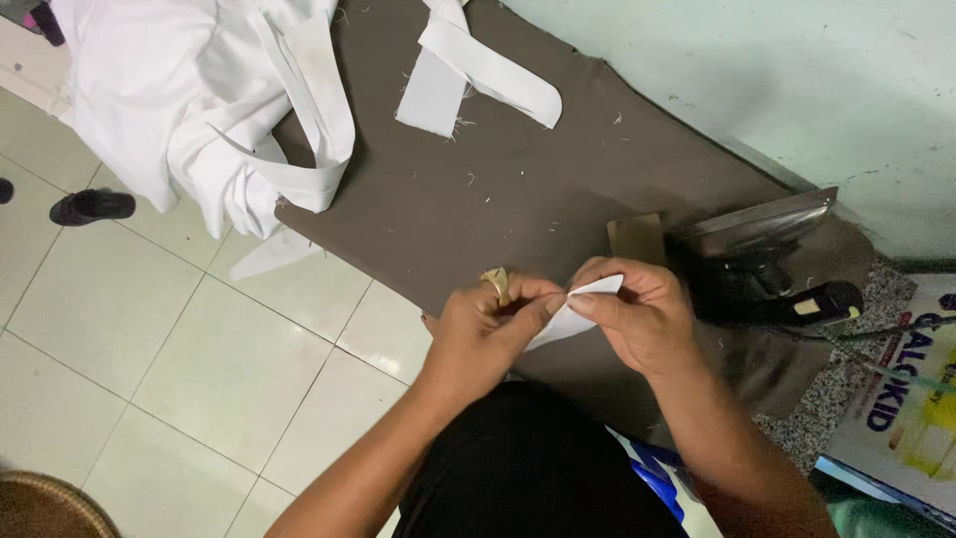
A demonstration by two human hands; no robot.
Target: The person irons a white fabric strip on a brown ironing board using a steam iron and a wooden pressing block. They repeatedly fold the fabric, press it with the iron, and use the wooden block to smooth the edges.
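Note:
Both my hands meet over the near edge of a brown padded board (518,199). My left hand (488,329), with a gold ring on one finger, pinches the lower end of a small white fabric piece (568,317). My right hand (642,314) grips the upper pointed end of the same piece between thumb and fingers. The piece is folded into a narrow pointed shape.
A white garment (189,100) hangs off the board's far left corner, with white fabric strips (478,70) beside it. A black iron (767,259) rests on its side at the right, next to a small brown card (637,237). Tiled floor (179,339) lies left; a dark shoe (92,206) sits there.

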